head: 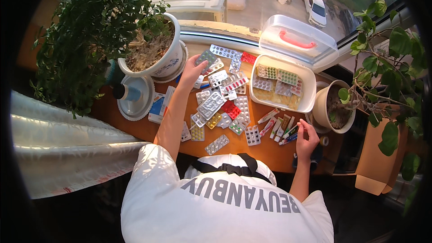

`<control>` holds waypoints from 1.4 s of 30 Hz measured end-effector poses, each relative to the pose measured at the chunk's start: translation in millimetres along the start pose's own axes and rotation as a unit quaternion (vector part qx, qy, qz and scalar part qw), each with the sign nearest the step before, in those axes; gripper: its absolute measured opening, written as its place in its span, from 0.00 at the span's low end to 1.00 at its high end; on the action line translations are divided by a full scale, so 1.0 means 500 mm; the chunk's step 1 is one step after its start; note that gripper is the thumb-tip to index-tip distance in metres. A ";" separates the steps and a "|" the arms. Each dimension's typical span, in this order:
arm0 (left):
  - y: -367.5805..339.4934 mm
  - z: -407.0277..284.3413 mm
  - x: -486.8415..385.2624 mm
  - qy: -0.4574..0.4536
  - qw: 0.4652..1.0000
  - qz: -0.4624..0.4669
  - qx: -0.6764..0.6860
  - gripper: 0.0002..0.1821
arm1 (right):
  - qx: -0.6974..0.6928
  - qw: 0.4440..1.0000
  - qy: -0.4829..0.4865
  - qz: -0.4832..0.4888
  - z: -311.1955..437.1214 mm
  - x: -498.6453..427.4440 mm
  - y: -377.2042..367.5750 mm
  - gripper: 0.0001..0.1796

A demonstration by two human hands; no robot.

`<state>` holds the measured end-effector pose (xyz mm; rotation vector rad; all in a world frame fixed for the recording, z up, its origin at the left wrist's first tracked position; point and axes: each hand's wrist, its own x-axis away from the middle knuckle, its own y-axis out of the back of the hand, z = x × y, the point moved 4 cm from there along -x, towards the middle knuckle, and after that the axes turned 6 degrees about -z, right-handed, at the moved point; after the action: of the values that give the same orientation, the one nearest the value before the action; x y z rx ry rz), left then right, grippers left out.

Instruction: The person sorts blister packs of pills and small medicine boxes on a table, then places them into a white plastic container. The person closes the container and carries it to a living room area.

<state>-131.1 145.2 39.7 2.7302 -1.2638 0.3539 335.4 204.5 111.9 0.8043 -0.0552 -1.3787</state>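
Observation:
My left hand (191, 73) grips a grey-green blister pack (207, 58) over the far left of a heap of pill packs. Silver blister strips (212, 104), a red pack (231, 108) and a gold pack (214, 120) overlap on the wooden surface. A loose silver strip (217, 144) lies nearest my body. Raised beside several ointment tubes (282, 127) is my right hand (307, 139), its fingertips drawn together with nothing visible between them. Beyond the tubes stands a white plastic box (282, 105), its clear lid tipped back, with rows of blister packs (267, 72) inside.
A large potted plant (158, 65) stands at the left by the window, near a blue thread spool (132, 93) on a white saucer (125, 114). Medicine cartons (159, 108) lie by my left forearm. Another potted plant (320, 106) and a cardboard box (378, 155) are at the right.

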 end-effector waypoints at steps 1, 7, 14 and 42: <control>-0.011 -0.013 0.033 0.034 0.997 0.038 0.065 0.15 | -0.018 1.000 -0.020 0.013 0.008 0.001 -0.010 0.10; -0.139 -0.116 0.225 0.017 0.967 0.246 0.059 0.20 | -0.171 0.977 -0.067 0.113 0.135 -0.019 -0.115 0.19; -0.246 -0.084 0.344 0.012 0.973 0.206 0.100 0.30 | -0.387 0.854 -0.278 0.209 0.106 -0.054 -0.175 0.25; -0.171 -0.030 0.330 -0.068 0.985 0.141 -0.075 0.21 | 0.144 0.952 -0.104 0.250 -0.051 -0.185 -0.325 0.22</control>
<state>35.0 82.2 96.4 2.4873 -1.6467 0.0916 188.7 301.9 44.4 0.8124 -0.5980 -0.9739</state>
